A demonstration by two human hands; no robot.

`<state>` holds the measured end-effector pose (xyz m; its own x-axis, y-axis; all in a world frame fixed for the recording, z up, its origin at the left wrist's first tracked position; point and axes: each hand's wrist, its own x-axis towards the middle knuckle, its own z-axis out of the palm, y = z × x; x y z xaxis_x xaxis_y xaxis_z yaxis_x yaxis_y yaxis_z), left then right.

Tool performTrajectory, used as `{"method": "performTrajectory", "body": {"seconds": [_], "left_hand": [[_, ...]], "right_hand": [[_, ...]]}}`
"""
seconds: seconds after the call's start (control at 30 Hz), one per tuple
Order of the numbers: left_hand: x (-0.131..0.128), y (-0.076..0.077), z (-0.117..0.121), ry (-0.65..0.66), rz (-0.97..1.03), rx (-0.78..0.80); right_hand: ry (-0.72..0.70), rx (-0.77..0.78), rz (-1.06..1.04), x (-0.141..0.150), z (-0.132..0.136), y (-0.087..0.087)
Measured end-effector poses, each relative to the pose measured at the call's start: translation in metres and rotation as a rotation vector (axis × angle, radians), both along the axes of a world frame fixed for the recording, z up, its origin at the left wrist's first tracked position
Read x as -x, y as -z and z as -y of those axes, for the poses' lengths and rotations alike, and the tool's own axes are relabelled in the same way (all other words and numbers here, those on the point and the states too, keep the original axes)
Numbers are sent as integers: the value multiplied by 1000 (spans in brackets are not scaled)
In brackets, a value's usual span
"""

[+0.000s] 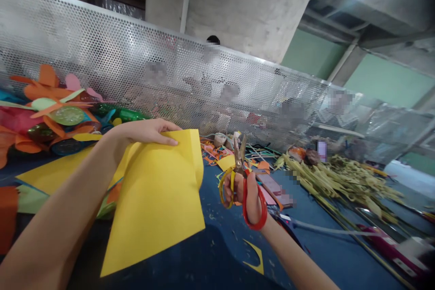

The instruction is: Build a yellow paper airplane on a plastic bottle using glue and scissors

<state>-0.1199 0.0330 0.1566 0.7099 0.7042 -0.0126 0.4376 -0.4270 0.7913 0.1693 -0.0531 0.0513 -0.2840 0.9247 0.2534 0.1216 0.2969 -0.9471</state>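
Note:
My left hand (152, 132) pinches the top edge of a yellow paper sheet (159, 190), which hangs down and bends over toward its right side. To the right of the paper, my right hand (243, 190) grips a pair of scissors (239, 163) with one yellow and one red handle loop. The blades point up and stand apart, with nothing between them. A gap separates the scissors from the sheet. On the blue table below lies a yellow paper offcut (254, 256) with a curved cut-out.
Paper flowers (50, 99) and bottles crowd the left. Paper scraps (217, 154) lie behind my hands, and a phone (275, 190) rests beside the scissors. Dried husks (333, 176) and a glue gun (285, 222) are at right. A perforated metal panel (118, 50) borders the back.

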Motion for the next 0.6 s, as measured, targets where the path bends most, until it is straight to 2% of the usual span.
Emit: {"method": "performTrajectory", "body": {"seconds": [0.13,0.2,0.33,0.43,0.6], "left_hand": [[2,-1,-1,-23,19,-61],[7,0,-4,-44,72,-52],[15,5,-9,-94,169,-19],[14,4,-8,-55,158,-46],[12,1,-4,60,69,-187]], "right_hand": [[-192,42,88,11,23,5],[-229,19,186,15,30,7],[-155,5,271,17,29,11],[-65,81,313,13,22,11],[-150,198,364,9,20,2]]}}
